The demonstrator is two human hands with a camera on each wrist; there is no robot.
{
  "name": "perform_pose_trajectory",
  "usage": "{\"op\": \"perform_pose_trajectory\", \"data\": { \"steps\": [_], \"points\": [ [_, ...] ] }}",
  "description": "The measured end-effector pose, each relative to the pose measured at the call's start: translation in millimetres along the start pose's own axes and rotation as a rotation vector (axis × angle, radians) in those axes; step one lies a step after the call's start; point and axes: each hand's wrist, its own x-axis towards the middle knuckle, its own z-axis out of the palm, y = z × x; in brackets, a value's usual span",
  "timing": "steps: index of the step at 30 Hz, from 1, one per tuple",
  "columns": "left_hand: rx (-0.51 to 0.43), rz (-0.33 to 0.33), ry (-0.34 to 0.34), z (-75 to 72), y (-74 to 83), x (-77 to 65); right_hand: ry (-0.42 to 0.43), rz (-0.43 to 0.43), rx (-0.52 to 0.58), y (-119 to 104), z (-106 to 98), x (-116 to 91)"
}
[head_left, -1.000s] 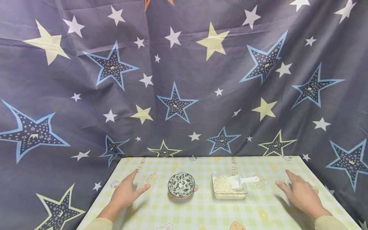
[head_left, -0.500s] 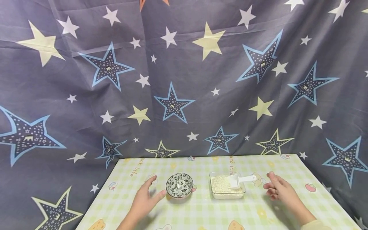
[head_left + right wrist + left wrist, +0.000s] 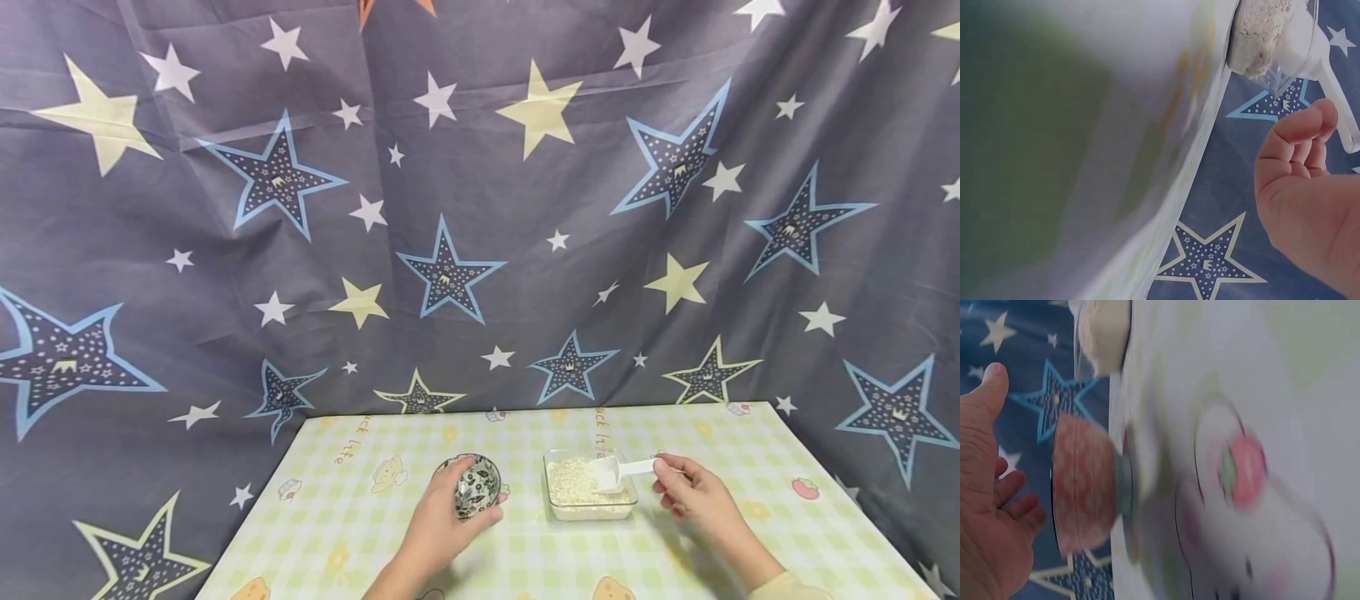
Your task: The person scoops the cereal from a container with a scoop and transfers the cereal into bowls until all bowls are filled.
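A small bowl (image 3: 480, 487), black leaf print inside and pink pattern outside, stands upright on the table. My left hand (image 3: 438, 518) hovers over its near left side, thumb spread from the fingers. In the left wrist view that hand (image 3: 994, 500) is by the bowl's rim (image 3: 1082, 484), with a gap between palm and rim. A white scoop (image 3: 618, 472) leans in a clear glass container (image 3: 592, 510) of pale flakes or grains. My right hand (image 3: 697, 493) has its loosely bent fingertips at the handle's end. The right wrist view shows the handle (image 3: 1338, 106) beside them, its end uncovered.
A green-and-white checked cloth with cartoon prints covers the table (image 3: 525, 562). Behind it hangs a dark curtain (image 3: 480, 183) with stars. The glass container stands a short way right of the bowl.
My left hand has moved right, from the table's left side to over the bowl. My right hand has moved left to the scoop's handle. Bowl, container and scoop stay put on the table.
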Motion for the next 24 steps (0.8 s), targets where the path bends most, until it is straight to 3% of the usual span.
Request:
{"op": "perform_pose_trajectory", "data": {
  "steps": [6, 16, 24],
  "points": [
    [0.001, 0.06, -0.076, 16.1, 20.6, 5.5, 0.028, -0.011, 0.02, 0.3, 6.7, 0.3],
    [0.015, 0.09, -0.148, 46.5, 43.5, 14.4, 0.053, -0.02, 0.045, -6.3, 15.3, 0.3],
    [-0.048, -0.022, -0.197, 65.0, 54.8, 22.0, 0.039, 0.009, 0.083, -10.3, 26.5, 4.9]
  ]
}}
